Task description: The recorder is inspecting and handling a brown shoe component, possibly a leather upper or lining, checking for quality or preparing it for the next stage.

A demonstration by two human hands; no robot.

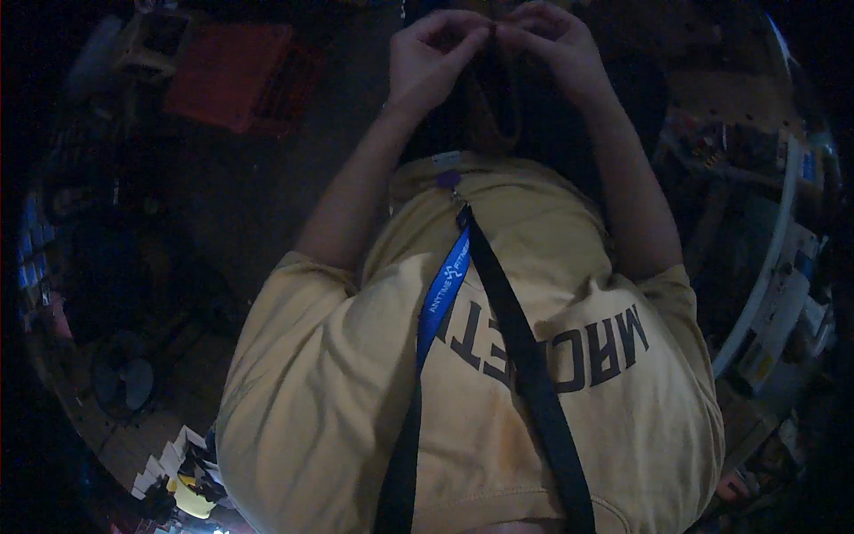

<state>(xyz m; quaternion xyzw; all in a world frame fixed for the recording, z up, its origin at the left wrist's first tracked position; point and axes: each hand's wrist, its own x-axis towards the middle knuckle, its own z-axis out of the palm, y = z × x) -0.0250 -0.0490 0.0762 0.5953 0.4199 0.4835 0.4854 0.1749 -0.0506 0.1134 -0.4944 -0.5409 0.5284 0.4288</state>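
At the top of the head view, my left hand (434,55) and my right hand (559,46) meet, thumbs and fingers pinched together. A dark brown strap (500,138), perhaps leather, hangs from between them in a narrow loop toward my lap. Its upper part is hidden by the fingers and the dim light, so the exact grip point is hard to see. Both forearms reach forward past a tan T-shirt (534,231). Over the shirt hangs a black and blue lanyard (449,276) with a metal clip and a small purple piece at its end.
A red plastic crate (229,76) stands at the far left. On the right runs a pale-edged shelf or bench (765,294) with small items by it. A round fan-like object (123,381) is at the lower left, near white boxes (165,463). Much is dark.
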